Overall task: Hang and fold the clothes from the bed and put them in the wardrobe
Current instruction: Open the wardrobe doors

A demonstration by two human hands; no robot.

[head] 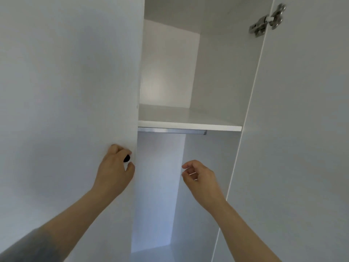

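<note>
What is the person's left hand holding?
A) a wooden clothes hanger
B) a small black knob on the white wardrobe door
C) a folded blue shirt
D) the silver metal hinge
B: the left hand curls its fingers round the small black knob at the edge of the white wardrobe door.

I counted one wardrobe [222, 72] with two doors, a left door [66, 82] and a right door [302, 129]; one shelf [188, 126]; one metal rail [170, 131]; one hinge [268, 20]; one black knob [127, 158]; and two hands, my left hand [115, 171] and right hand [202, 178].
</note>
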